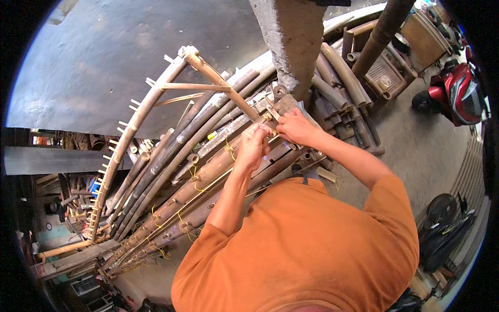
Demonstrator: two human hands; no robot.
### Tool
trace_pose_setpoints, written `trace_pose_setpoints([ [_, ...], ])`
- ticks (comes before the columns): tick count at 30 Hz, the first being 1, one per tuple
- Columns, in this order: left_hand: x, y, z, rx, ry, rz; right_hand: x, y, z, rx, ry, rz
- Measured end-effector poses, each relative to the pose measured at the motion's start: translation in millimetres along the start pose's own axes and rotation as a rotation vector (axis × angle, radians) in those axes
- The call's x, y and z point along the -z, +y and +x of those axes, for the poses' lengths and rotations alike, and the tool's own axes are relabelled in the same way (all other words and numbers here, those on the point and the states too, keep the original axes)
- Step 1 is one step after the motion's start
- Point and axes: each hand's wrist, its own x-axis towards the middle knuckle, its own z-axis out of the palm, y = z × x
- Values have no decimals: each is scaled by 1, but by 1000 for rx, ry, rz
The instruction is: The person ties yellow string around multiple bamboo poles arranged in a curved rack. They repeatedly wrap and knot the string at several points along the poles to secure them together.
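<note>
My left hand (254, 141) is closed, fingers pinched together over the right end of a bamboo frame; what they grip is too small to make out. Close beside it, my right hand (294, 128) bends its fingers down at the same joint, by a short pale bamboo strip (272, 111). Its fingertips are partly hidden, so its hold is unclear. From this joint a thick bamboo pole (208, 167) runs toward the lower left, with yellow ties (229, 149) wrapped round it. A bamboo brace (228, 89) slants up from the joint to a long side piece (138, 116) studded with pegs.
A rough concrete pillar (293, 47) rises just beyond my hands. Loose bamboo poles (176, 141) lie along the far side, with more bamboo lengths (345, 78) stacked at right. A red motorbike (460, 93) stands at the far right, and a black round object (441, 209) below it.
</note>
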Motion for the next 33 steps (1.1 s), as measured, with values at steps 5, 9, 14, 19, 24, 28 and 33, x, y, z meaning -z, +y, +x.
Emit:
trace_pose_setpoints([
  [5, 42, -38, 24, -375, 167, 800, 18, -5, 9, -142, 45, 363],
  [9, 53, -67, 11, -273, 193, 1375, 29, 10, 56, -45, 214, 506],
  [14, 58, -94, 5, -246, 238, 1422, 10, 41, 101, -62, 101, 482],
  [19, 59, -96, -2, -332, 327, 1417, -26, 57, 117, 5, -26, 240],
  [24, 68, -121, 11, -396, 356, 1425, -33, 58, 125, -117, -175, 107],
  [28, 63, -121, 8, -440, 387, 1483, -37, 60, 121, -212, -40, 256],
  [33, 72, -97, -77, -782, 501, 1065, -11, 15, 98, -351, 355, 606],
])
